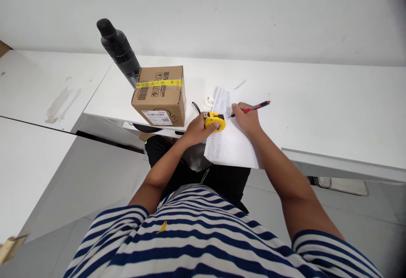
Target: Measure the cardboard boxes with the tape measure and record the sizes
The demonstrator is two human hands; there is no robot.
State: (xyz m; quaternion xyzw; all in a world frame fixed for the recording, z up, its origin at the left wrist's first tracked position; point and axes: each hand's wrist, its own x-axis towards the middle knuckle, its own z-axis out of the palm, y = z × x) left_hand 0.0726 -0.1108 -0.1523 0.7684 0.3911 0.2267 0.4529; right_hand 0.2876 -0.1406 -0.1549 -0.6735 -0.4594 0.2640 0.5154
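My left hand [199,130] is closed round a yellow tape measure [218,122] with a black strap, held over the left edge of a stack of paper [236,147]. In my right hand [246,118] is a red and black pen [258,106], its tip at the top sheet near rows of small handwriting. The paper overhangs the desk's front edge. Left of my left hand stands a cardboard box [160,96] with yellow tape across its top and a white label on its front.
A tall black bottle [119,49] leans in view behind the box. A small white round object [208,101] lies beside the paper on the white desk [323,113]. Behind the desk rises a white wall [253,15]. Another white table surface [31,155] adjoins at the left.
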